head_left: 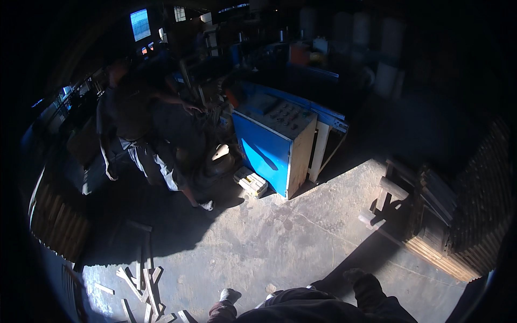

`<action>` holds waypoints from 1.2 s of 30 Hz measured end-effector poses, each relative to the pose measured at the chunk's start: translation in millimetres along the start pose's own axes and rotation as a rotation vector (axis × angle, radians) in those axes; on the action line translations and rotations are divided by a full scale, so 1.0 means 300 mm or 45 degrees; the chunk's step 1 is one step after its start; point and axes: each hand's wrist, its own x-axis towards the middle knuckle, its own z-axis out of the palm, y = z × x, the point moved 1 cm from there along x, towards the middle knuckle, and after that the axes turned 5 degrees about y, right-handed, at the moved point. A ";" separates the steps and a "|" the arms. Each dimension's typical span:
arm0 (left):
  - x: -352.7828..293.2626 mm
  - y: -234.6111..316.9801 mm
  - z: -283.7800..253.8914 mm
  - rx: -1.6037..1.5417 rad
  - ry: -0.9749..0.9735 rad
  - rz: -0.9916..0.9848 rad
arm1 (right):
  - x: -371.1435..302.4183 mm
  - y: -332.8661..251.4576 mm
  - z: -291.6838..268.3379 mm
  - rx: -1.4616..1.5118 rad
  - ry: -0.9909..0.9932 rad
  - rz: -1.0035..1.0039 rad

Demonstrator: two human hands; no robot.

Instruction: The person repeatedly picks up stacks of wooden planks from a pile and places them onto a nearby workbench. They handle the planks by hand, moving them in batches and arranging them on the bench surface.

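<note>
My left hand (pixel 230 295), looking pale and gloved, hangs in sunlight above the concrete floor at the lower edge. It touches nothing that I can see, and its fingers are too small to read. Loose wooden strips (pixel 148 288) lie scattered on the floor to its left. My right hand (pixel 354 274) hangs in shade to the right of my body, its fingers lost in the dark. Nearest to it on that side is a pile of wooden slats (pixel 439 255). Neither hand shows a held object.
Ahead stands a blue machine cabinet (pixel 264 151) with buttons on top, a pale box (pixel 251 182) at its foot. A person (pixel 145 118) stands in shadow at left, one arm toward the machinery. A wooden stand (pixel 390 188) is at right; stacked slats (pixel 59 229) stand at far left.
</note>
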 end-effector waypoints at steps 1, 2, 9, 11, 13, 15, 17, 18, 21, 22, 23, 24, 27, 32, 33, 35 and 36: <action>0.016 0.034 0.008 0.097 -0.001 0.189 | -0.006 0.019 -0.061 0.021 0.007 0.016; 0.018 0.044 0.003 0.209 0.007 0.360 | -0.006 -0.010 -0.104 0.069 -0.015 0.039; -0.057 0.025 -0.024 0.007 -0.080 0.059 | -0.012 -0.273 -0.239 -0.258 -0.192 -0.376; -0.057 0.120 0.014 -0.014 -0.115 0.125 | -0.027 -0.163 -0.280 -0.245 -0.138 -0.290; -0.057 0.197 0.044 -0.077 -0.152 0.130 | -0.037 -0.048 -0.293 0.102 -0.234 0.128; -0.063 0.210 0.035 -0.060 -0.165 0.118 | -0.034 -0.015 -0.262 0.321 -0.304 0.401; -0.066 0.214 0.017 -0.065 -0.158 0.123 | -0.021 -0.014 -0.252 0.257 -0.369 0.425; -0.063 0.226 0.013 -0.074 -0.157 0.136 | -0.021 -0.012 -0.263 0.114 -0.393 0.353; -0.095 0.225 -0.007 -0.052 -0.149 0.053 | -0.046 -0.075 -0.271 -0.198 -0.384 0.058; -0.089 0.245 -0.001 -0.068 -0.148 0.040 | -0.055 -0.063 -0.300 -0.312 -0.341 -0.043; -0.080 0.267 0.003 -0.064 -0.154 0.061 | -0.056 -0.051 -0.321 -0.334 -0.347 -0.055; -0.075 0.285 0.010 -0.089 -0.135 0.054 | -0.059 -0.040 -0.339 -0.354 -0.355 -0.068; -0.064 0.298 0.027 -0.183 -0.113 0.068 | -0.047 -0.032 -0.356 -0.394 -0.369 -0.103; -0.094 0.353 0.075 -0.106 -0.119 -0.029 | -0.061 0.045 -0.318 0.024 -0.544 0.318; -0.107 0.318 0.056 -0.093 -0.121 -0.023 | -0.040 0.015 -0.265 0.138 -0.557 0.405; -0.122 0.329 0.072 -0.024 -0.154 0.024 | -0.038 0.067 -0.189 0.204 -0.577 0.494; -0.099 0.438 0.154 -0.072 -0.203 0.159 | -0.067 0.227 -0.221 0.103 -0.540 0.532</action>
